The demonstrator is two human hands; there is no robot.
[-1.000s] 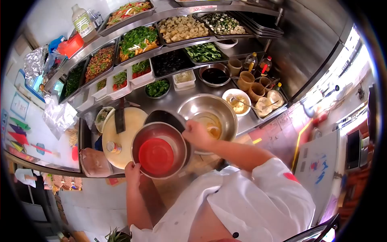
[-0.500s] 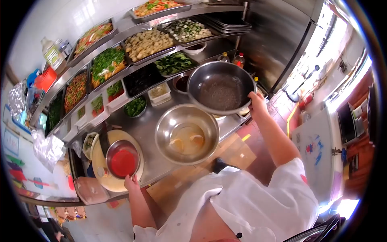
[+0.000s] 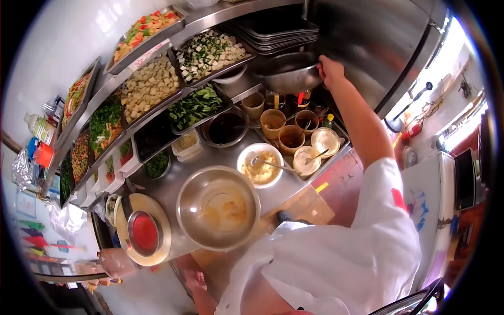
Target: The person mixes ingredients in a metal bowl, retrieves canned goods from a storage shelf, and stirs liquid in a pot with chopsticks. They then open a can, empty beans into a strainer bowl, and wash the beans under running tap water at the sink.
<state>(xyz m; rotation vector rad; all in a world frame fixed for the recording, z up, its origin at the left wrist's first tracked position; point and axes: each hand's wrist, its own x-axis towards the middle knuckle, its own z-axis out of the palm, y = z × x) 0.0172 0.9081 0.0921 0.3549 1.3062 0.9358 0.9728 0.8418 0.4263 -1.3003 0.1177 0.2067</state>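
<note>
My right hand (image 3: 331, 71) grips the rim of a deep metal bowl (image 3: 292, 82), raised beside the shelf at the back right, above the seasoning cups. The bowl is tilted and seen mostly from its side. My left hand (image 3: 194, 278) hangs low by the counter's front edge, blurred, its fingers not readable. A large steel mixing bowl (image 3: 190, 197) with a little yellowish liquid stands on the counter. Left of it, a small metal bowl (image 3: 143, 233) with red contents sits on the round cutting board (image 3: 157, 252). A white bowl of minced garlic (image 3: 262, 165) holds a spoon.
Trays of diced tofu (image 3: 149, 86) and chopped greens (image 3: 194, 107) line the tiered shelf. Stacked black trays (image 3: 278, 34) lie behind the raised bowl. Seasoning cups (image 3: 291, 139) with spoons crowd a tray at the right. Dark sauce (image 3: 224, 128) fills a round pot.
My right hand has carried the deep metal bowl up and back toward the shelf, uncovering the garlic bowl and seasoning cups. My left hand has let go of the small red-filled bowl and drawn back.
</note>
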